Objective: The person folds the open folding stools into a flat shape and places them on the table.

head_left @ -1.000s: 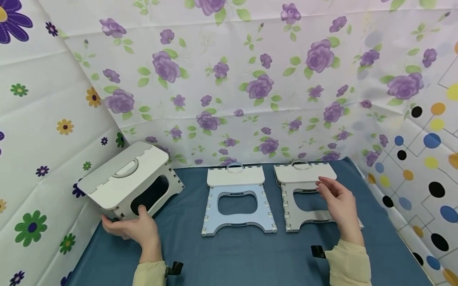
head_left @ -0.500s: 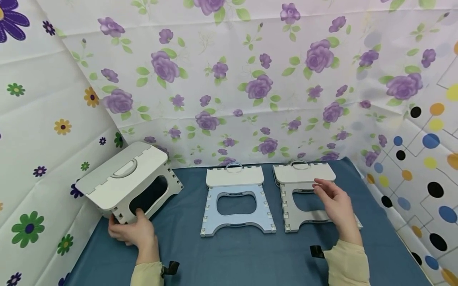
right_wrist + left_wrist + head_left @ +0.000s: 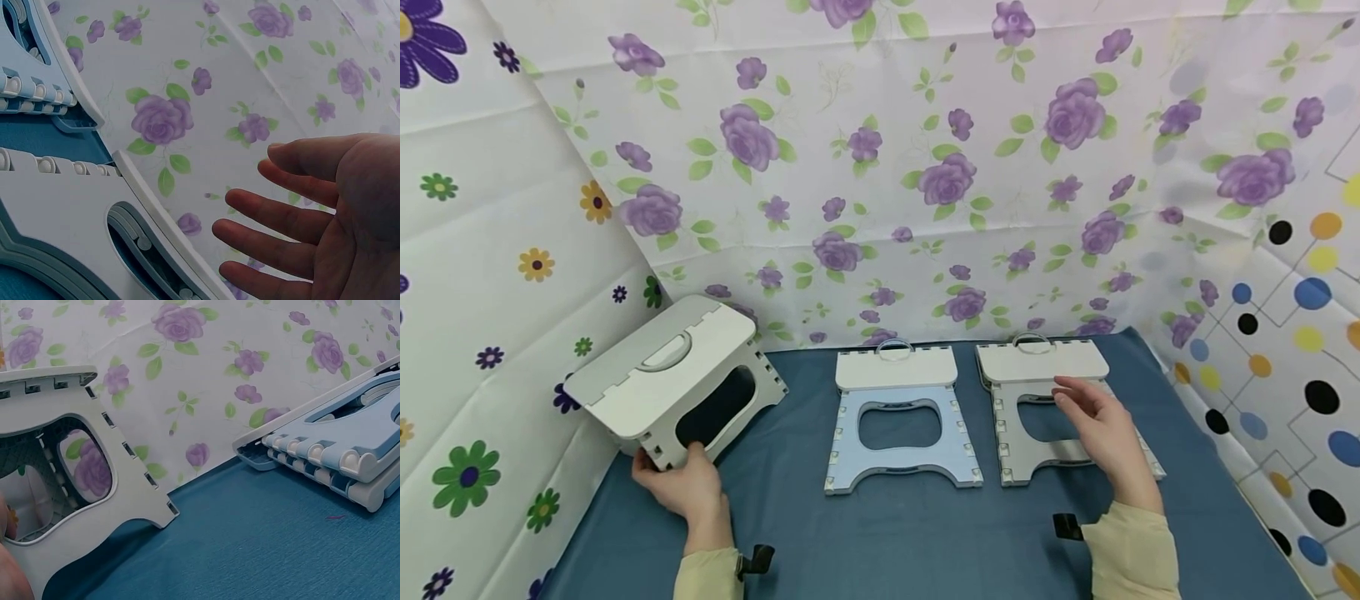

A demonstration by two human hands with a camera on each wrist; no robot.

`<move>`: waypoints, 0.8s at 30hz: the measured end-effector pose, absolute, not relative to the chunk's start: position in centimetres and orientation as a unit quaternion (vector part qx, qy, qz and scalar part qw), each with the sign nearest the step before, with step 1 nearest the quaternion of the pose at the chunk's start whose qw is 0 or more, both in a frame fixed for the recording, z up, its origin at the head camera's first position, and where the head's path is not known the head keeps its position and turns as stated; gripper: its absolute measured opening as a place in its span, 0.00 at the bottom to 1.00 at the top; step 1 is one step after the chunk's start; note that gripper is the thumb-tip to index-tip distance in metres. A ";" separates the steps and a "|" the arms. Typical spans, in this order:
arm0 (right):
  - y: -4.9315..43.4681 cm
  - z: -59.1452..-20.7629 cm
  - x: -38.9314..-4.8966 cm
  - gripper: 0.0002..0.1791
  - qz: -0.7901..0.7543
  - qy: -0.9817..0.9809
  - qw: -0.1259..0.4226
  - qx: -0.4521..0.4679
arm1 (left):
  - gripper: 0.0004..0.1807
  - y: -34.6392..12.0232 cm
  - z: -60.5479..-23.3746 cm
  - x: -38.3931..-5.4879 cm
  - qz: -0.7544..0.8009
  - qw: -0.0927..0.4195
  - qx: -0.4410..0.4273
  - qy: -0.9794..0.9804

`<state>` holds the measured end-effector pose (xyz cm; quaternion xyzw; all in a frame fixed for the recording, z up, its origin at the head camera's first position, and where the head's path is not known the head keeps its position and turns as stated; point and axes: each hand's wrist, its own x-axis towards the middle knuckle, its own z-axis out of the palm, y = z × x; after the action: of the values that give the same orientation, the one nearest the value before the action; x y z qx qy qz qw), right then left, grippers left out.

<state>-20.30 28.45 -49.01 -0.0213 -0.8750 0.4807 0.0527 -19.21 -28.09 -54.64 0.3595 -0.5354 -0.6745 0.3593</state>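
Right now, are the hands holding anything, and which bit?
The left hand grips the unfolded step stool by its near lower corner; the right hand holds nothing.

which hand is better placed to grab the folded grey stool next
Right, most likely: the right hand hovers over the folded grey stool, holding nothing, while the left hand is farther off, gripping the opened stool.

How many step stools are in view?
3: the unfolded stool at left; the folded blue stool in the middle; the folded gray stool at right, partly behind the right hand.
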 end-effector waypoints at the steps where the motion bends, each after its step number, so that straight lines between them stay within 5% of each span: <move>1: 28.4 -49.0 -20.3 0.31 0.479 -0.876 0.050 -0.021 | 0.43 -28.2 -54.7 -19.2 -0.678 0.358 0.358 -0.533; 24: 28.1 -49.2 -20.5 0.32 0.469 -0.883 0.014 0.017 | 0.43 -28.6 -54.6 -19.0 -0.669 0.366 0.359 -0.539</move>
<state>-20.48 28.07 -49.21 0.0170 -0.8828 0.4693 0.0141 -18.95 -28.59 -54.59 0.3587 -0.5390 -0.6685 0.3659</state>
